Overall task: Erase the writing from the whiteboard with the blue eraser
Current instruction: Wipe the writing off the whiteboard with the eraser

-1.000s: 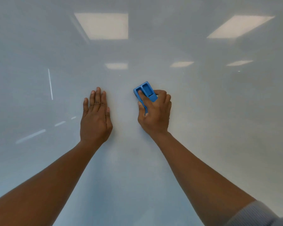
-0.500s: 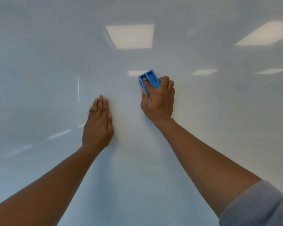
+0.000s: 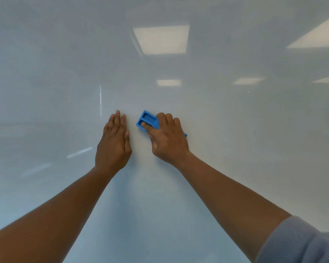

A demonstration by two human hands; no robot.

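Change: since half a second ago the right hand (image 3: 169, 138) has come down the board with the blue eraser (image 3: 148, 122), which now sits level with the fingertips of the left hand (image 3: 114, 143) and tilts further over to the left.
Sleeve: a grey ribbed cuff (image 3: 300, 242) is pushed up the right forearm, nearest to the viewer in the bottom right corner.
Left hand: flat and open, fingers together, palm pressed against the whiteboard (image 3: 65, 73), holding nothing.
Right hand: closed around the eraser, thumb lying in one of the two recesses in its back, the other fingers curled over its far edge.
Eraser: pressed against the board just right of the left hand, apart from it, with a small blue corner showing past the knuckles.
Whiteboard: fills the view; no writing can be made out around the hands.
Reflections: ceiling light panels (image 3: 161, 39) glow in the glossy surface, highest up the board.
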